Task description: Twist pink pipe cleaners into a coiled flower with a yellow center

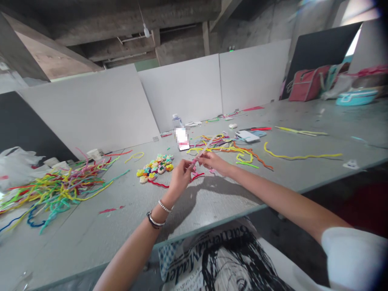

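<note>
Above the grey table, my left hand [181,174] pinches a pale pink pipe cleaner [206,148], which slants up and away to the right. My right hand [214,161] is closed on the same pipe cleaner, with its fingertips close to the left ones. Darker pink bits show at the fingertips, their shape too small to make out. Under the hands lies a red pipe cleaner [159,184], partly hidden by my left hand. Left of the hands sits a cluster of small colourful fuzzy flowers [154,167].
A big heap of pipe cleaners [72,182] lies at left beside a white plastic bag [18,165]. Beyond my hands are a lit phone [182,139], a bottle [176,120] and loose yellow and orange pipe cleaners [242,151]. Scissors [260,129] and another phone [247,136] lie right.
</note>
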